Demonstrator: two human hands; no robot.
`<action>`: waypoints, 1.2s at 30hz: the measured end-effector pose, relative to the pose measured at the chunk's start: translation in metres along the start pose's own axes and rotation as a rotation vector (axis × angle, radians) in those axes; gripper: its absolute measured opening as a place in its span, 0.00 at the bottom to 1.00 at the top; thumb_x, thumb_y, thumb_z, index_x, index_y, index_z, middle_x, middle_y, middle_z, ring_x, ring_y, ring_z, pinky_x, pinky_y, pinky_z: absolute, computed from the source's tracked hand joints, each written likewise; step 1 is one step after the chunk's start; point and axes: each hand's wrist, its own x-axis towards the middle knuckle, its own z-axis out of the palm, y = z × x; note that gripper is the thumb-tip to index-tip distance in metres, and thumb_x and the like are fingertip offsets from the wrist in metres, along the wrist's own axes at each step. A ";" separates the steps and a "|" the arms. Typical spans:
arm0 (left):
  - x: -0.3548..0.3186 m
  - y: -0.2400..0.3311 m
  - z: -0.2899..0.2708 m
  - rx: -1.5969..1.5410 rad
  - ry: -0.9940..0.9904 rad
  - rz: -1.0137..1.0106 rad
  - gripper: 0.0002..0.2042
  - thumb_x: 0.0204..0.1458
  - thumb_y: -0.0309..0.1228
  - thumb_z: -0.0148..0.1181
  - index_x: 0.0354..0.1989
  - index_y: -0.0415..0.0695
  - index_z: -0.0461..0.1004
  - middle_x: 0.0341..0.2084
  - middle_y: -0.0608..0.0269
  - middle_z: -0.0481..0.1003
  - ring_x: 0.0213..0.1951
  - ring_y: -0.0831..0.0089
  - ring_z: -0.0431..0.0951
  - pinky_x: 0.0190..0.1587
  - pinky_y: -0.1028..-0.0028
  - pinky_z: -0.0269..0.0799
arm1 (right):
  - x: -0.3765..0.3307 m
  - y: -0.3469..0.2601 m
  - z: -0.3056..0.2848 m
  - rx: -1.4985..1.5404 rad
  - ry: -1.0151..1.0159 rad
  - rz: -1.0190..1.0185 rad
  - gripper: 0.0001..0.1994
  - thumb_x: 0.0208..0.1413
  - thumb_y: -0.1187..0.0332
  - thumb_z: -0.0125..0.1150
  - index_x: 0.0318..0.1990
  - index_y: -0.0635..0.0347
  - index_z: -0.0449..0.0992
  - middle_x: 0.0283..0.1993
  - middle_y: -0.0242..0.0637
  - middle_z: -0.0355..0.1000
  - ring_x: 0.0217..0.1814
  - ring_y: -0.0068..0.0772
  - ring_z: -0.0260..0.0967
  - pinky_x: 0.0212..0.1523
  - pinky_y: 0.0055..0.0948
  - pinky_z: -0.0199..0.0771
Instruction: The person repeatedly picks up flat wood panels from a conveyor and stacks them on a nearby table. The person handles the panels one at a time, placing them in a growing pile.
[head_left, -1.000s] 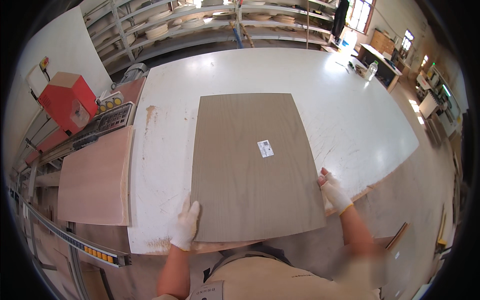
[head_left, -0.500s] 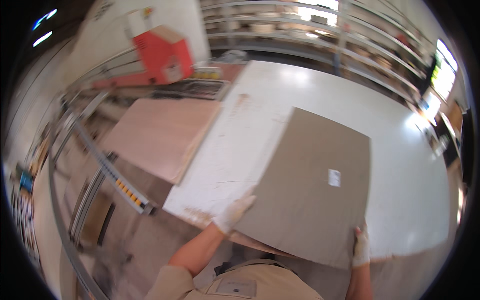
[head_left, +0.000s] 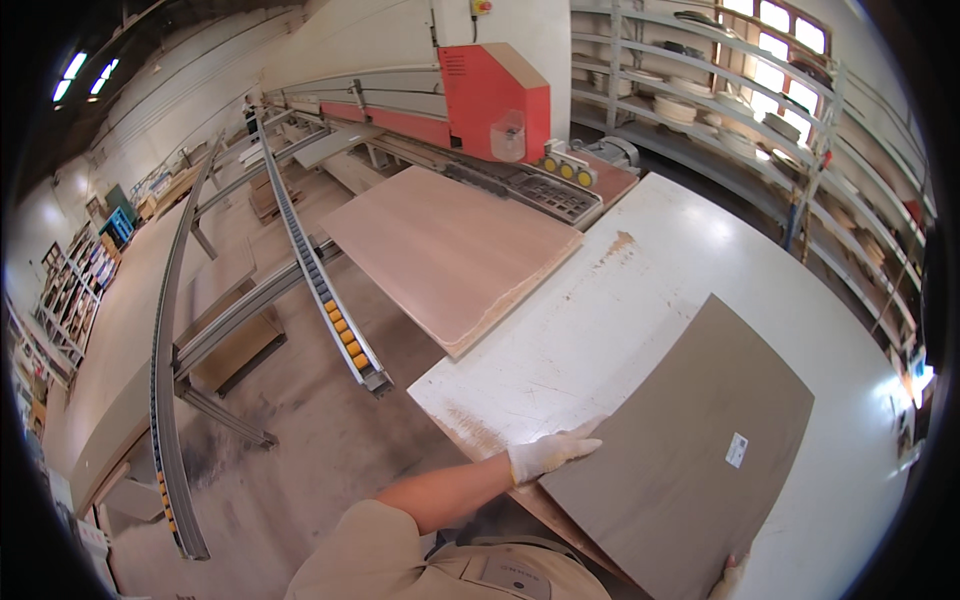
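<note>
Left hand (head_left: 548, 452) in a white glove, gripping the grey board (head_left: 690, 450) edge on the white counter (head_left: 600, 310); right hand (head_left: 733, 577) hardly seen, grip unclear. Holding step; next needs both hands steady.

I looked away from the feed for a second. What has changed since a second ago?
The view swung left, bringing the red machine and the pale wood panel into the middle. The grey board now lies at lower right. The left hand stays on its near-left edge; the right hand stays at its near-right corner, barely visible.
</note>
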 end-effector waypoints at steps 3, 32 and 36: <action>-0.001 0.001 0.001 -0.052 -0.033 0.006 0.38 0.71 0.39 0.53 0.83 0.43 0.42 0.77 0.54 0.60 0.74 0.69 0.61 0.74 0.72 0.55 | -0.009 -0.011 0.010 -0.023 0.087 0.013 0.33 0.73 0.63 0.53 0.77 0.73 0.54 0.78 0.55 0.58 0.79 0.49 0.55 0.81 0.47 0.52; -0.008 -0.003 -0.003 0.015 -0.064 0.114 0.44 0.67 0.46 0.59 0.83 0.42 0.41 0.78 0.47 0.57 0.77 0.63 0.57 0.76 0.70 0.54 | 0.020 0.018 -0.012 -0.147 -0.014 0.004 0.38 0.72 0.52 0.54 0.79 0.69 0.53 0.80 0.50 0.57 0.80 0.50 0.54 0.81 0.45 0.51; -0.009 0.001 -0.002 0.037 -0.061 0.104 0.44 0.67 0.47 0.59 0.83 0.42 0.41 0.78 0.47 0.57 0.76 0.63 0.57 0.76 0.69 0.54 | 0.022 0.026 -0.022 -0.138 -0.028 0.011 0.38 0.72 0.51 0.54 0.79 0.69 0.53 0.81 0.50 0.56 0.80 0.50 0.54 0.81 0.44 0.51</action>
